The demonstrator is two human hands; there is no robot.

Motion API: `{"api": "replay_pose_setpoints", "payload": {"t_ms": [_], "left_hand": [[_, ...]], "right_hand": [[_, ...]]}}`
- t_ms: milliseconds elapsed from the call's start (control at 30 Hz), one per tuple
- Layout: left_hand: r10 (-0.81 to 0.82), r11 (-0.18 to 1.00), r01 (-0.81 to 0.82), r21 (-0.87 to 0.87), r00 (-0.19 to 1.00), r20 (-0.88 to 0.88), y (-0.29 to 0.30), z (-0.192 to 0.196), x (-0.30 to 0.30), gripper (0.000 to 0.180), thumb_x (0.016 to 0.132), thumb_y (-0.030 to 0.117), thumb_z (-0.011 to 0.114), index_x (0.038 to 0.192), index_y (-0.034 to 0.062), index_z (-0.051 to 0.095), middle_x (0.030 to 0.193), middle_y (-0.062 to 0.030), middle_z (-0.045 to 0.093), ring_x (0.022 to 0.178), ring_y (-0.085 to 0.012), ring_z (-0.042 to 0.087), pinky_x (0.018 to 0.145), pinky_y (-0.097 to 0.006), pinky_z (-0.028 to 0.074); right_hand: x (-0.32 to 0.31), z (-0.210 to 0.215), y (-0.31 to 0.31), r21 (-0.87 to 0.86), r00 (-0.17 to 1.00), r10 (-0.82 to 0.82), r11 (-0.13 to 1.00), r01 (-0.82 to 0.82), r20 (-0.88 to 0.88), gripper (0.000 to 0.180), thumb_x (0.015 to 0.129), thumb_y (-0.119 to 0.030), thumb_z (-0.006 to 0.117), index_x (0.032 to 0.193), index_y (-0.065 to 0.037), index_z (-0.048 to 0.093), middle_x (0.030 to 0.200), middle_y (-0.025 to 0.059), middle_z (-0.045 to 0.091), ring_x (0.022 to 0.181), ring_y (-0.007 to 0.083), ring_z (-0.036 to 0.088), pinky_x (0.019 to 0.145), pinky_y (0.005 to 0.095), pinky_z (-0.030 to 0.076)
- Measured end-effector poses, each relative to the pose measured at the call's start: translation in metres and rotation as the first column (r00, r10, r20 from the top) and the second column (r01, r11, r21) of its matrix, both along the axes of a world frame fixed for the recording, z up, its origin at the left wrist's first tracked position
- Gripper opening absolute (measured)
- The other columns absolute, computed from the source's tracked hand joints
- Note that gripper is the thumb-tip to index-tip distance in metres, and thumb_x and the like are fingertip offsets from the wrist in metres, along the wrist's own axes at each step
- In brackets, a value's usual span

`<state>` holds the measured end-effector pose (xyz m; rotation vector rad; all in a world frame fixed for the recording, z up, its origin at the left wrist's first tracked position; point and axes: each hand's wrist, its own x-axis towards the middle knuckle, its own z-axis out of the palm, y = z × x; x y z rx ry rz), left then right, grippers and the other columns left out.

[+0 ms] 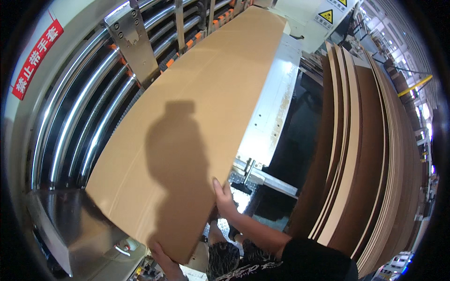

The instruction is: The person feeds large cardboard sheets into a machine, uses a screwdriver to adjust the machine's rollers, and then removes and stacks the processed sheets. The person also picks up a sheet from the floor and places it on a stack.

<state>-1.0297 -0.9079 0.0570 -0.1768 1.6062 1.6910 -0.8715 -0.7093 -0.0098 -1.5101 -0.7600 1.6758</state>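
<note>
A long tan cardboard sheet (225,79) lies across the machine bed, its near end reaching out toward me. My right hand (226,200) grips the sheet's right edge near this end, thumb on top and most fingers out of sight below. At the near edge, my left hand (164,258) is closed on the cardboard, with its fingers partly hidden by it. Faint crease lines run along the sheet, and a dark shadow falls over its middle. Whether another sheet lies beneath, I cannot tell.
Shiny metal rollers (77,126) and a steel bracket (132,42) line the left side. A white metal table (269,117) runs under the sheet's right edge. Tall stacked cardboard sheets (365,154) stand at the right. A metal guard (70,225) sits at lower left.
</note>
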Motion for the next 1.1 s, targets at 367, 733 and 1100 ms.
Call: {"api": "replay_pose_setpoints", "payload": {"t_ms": [367,733,1100], "left_hand": [[-0.09,0.996,0.077,0.05,0.933,0.348,0.007,-0.118,-0.001,0.056,0.09,0.039,0.047,0.131,0.0031,0.032,0.125,-0.0141,0.044,0.11,-0.0292,0.049,0.088,-0.045,0.044],[-0.075,0.997,0.07,0.026,0.922,0.38,0.047,-0.073,0.038,0.059,0.089,0.045,0.047,0.128,0.001,0.036,0.122,-0.0146,0.047,0.107,-0.0295,0.051,0.086,-0.044,0.046],[-0.089,0.99,0.125,-0.069,0.919,0.384,0.011,-0.053,0.043,0.054,0.092,0.042,0.042,0.129,0.0033,0.037,0.127,-0.0144,0.046,0.111,-0.0299,0.049,0.088,-0.046,0.044]], "right_hand": [[0.035,-0.104,0.061,-0.071,0.96,-0.1,0.994,0.084,-0.263,0.054,0.082,-0.029,0.063,0.121,0.003,0.044,0.113,0.0139,0.054,0.102,0.0238,0.053,0.085,0.0341,0.043],[0.061,-0.081,0.119,-0.088,0.917,-0.266,0.964,0.251,-0.298,0.05,0.078,-0.021,0.068,0.112,0.008,0.046,0.106,0.015,0.057,0.095,0.0233,0.057,0.082,0.034,0.045],[0.058,-0.034,0.085,0.09,0.986,-0.133,0.986,0.142,-0.098,0.049,0.08,-0.023,0.065,0.116,0.003,0.044,0.107,0.0131,0.056,0.096,0.0207,0.055,0.082,0.0329,0.044]]}}
